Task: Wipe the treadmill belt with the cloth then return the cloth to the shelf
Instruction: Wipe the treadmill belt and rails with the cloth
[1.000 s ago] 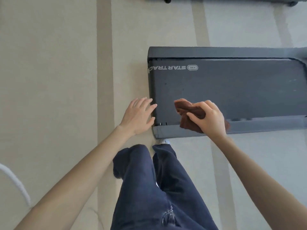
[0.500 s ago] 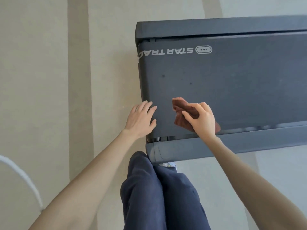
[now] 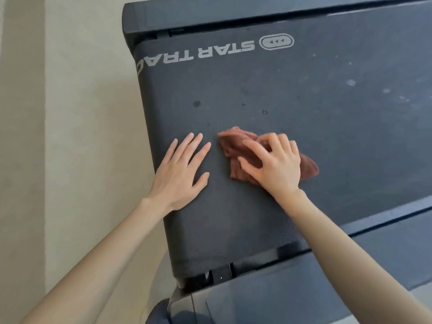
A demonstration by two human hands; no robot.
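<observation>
**Wiping barely under way: the cloth sits on the belt under your right hand**

Your right hand [image 3: 273, 164] presses the crumpled reddish-brown cloth [image 3: 235, 143] down onto the dark grey textured treadmill belt [image 3: 327, 127]. The fingers are bent over the bunched fabric, with the thumb and forefinger spread across it. It is a loose claw-like hold rather than a fist, and folds of cloth stick out past the fingertips and on the far side of the palm. Just beside that grip, on its thumb side, your left hand [image 3: 180, 174] lies flat on the belt with its fingers straight. It holds nothing and is close to the cloth but does not touch it.

As far as progress goes, I judge you are at the start of the wiping. Beyond your fingertips a small dark spot [image 3: 197, 104] shows on the belt, and further out the white brand lettering [image 3: 210, 53] runs across it. Well away on the little-finger side of the grip, pale dusty smudges [image 3: 350, 82] are scattered over the surface. That stretch looks unwiped, and so does most of what is visible.

What remains, by my reading, is to work the cloth across the whole belt and then carry it back to the shelf. No shelf is in view from here.
</observation>
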